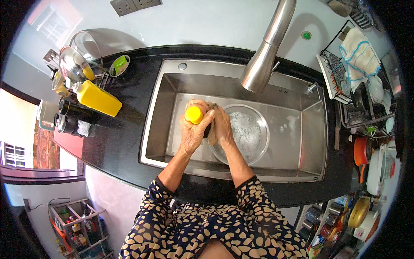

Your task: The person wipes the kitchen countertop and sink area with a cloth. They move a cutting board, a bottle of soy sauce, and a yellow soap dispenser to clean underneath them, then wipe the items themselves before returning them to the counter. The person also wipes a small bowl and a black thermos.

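Observation:
My left hand (pixel 193 134) grips a dark container by its upper part, its round yellow cap (pixel 194 115) facing up at me. Most of the container's body is hidden by my fingers. Pressed against its right side is a greyish-beige cloth (pixel 212 134), held in my right hand (pixel 223 126). Both hands are over the left half of a stainless steel sink (pixel 284 142). Just right of them, partly under my right wrist, a round clear basin (pixel 265 139) rests on the sink floor with foamy water (pixel 244 129) in it.
A steel faucet (pixel 262 68) hangs over the sink's back edge. Left on the black counter (pixel 113 142) lie a yellow bottle (pixel 98 98), a small bowl (pixel 119 65) and glass lids (pixel 74 63). To the right are a dish rack (pixel 368 119) with a towel (pixel 359 55) and an orange pan (pixel 361 151).

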The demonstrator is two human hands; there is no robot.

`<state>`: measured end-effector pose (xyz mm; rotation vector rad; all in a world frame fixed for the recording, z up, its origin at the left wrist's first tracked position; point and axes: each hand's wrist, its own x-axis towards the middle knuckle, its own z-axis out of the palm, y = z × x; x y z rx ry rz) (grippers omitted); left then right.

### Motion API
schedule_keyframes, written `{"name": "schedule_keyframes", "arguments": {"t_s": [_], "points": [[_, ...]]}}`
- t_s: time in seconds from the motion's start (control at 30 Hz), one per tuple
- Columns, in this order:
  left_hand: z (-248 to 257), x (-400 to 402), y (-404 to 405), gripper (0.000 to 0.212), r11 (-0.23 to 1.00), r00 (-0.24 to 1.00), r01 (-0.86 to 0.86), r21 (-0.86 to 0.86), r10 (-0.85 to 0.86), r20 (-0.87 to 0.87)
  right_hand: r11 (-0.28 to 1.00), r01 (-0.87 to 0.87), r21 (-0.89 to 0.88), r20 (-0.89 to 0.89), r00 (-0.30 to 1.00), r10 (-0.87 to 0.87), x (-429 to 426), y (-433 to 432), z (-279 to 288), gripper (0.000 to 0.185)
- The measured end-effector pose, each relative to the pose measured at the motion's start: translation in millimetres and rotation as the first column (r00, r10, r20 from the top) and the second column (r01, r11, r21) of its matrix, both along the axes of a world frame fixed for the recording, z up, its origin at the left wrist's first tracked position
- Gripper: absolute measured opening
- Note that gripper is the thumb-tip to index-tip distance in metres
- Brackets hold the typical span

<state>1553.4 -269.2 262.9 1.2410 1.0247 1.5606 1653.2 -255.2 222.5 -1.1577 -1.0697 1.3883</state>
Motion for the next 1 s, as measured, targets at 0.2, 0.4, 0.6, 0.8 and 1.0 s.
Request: {"name": "schedule_keyframes", "arguments": {"t_s": [0.2,0.4,0.6,0.8,1.0], "points": [[16.0,-12.4,8.5,0.019,0.997,0.998,-0.055,-0.053,0.056,0.017,0.682,-0.403,0.610,0.738,0.603,-0.304,45.5,1.5,-180.5,0.023],[-6.0,-46.0,14.9,0.025,0.981,0.980,-0.186,-0.048,0.188,0.066,0.923,0.131,-0.363,0.903,0.295,0.313,100.6,-13.6,-217.3,0.056],[-40.8,-54.2,19.2,0.017,0.979,0.979,-0.195,-0.065,0.191,-0.068,0.904,-0.266,-0.336,0.246,0.901,0.357,73.0,-5.8,-169.5,0.046],[-37.2,-36.9,14.8,0.016,0.989,0.991,-0.137,-0.059,0.136,-0.016,0.983,-0.119,0.137,0.107,0.989,0.104,-12.0,-23.7,-24.2,0.024],[-16.4,-27.5,7.7,0.015,0.992,0.992,-0.122,-0.034,0.122,0.008,0.916,-0.073,0.395,0.546,0.821,-0.170,-26.5,9.4,-41.7,0.020]]}}
